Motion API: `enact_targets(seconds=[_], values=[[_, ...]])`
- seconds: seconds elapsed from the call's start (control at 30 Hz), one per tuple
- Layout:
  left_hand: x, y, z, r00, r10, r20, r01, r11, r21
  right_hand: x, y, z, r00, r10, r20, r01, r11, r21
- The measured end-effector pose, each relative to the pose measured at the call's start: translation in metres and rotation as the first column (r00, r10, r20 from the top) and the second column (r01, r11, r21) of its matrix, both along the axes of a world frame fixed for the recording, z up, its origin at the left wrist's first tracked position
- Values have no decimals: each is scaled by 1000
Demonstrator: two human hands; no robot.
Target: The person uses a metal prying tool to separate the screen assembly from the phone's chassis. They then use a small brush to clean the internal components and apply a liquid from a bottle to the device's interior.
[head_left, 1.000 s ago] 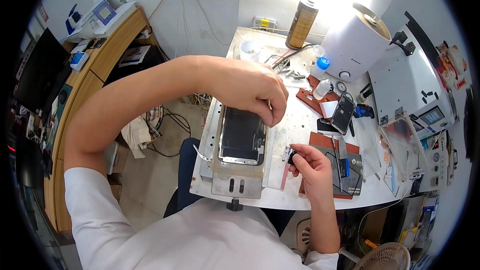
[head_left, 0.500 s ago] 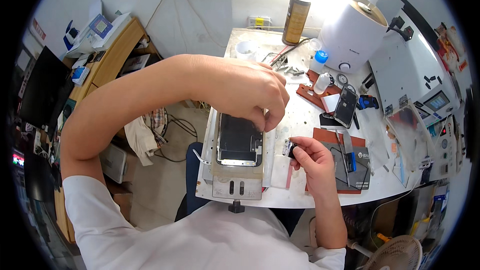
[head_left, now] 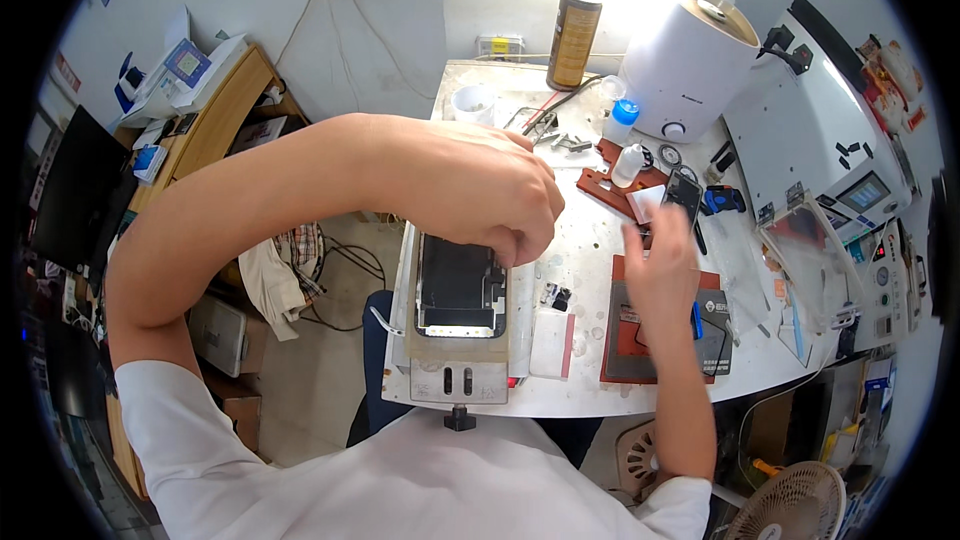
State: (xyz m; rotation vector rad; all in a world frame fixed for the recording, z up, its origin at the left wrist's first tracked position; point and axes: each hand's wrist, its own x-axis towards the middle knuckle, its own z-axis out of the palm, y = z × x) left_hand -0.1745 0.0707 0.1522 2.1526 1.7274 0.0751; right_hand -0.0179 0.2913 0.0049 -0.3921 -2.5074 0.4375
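Observation:
My left hand (head_left: 495,195) reaches across a phone screen assembly (head_left: 455,290) in a metal fixture (head_left: 455,380), its fingers curled together at the upper right corner; what they pinch is hidden. Small black-and-silver parts (head_left: 557,296) lie on the white table (head_left: 540,260) right of the fixture. My right hand (head_left: 660,265), blurred, is raised over a red-and-grey mat (head_left: 625,360) with fingers apart and nothing visible in them, just short of another phone (head_left: 683,192) lying beside brown holder pieces (head_left: 600,183).
At the back stand a spray can (head_left: 573,40), white humidifier (head_left: 680,80), cup (head_left: 470,103) and small bottles (head_left: 628,165). A white machine (head_left: 790,120) is on the right, a wooden desk (head_left: 215,130) on the left. A fan (head_left: 790,500) sits low right.
My right hand has let go of the small black part, now on the table, and moved up and right toward the other phone. My left hand stays curled at the screen's corner.

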Motion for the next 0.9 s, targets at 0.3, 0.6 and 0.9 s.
enact_targets(seconds=[0.3, 0.6, 0.9], values=[[1, -2, -1, 999, -35, -24, 36, 999, 36, -88, 56, -31, 998, -46, -34, 43, 996, -72], [-4, -1, -10, 999, -45, 31, 44, 999, 15, 23, -1, 41, 860, 400, -316, -383, 916, 118], [-4, -2, -13, 998, -47, 44, 45, 998, 48, 49, -49, 102, 733, 680, 19, -580, 610, 540]])
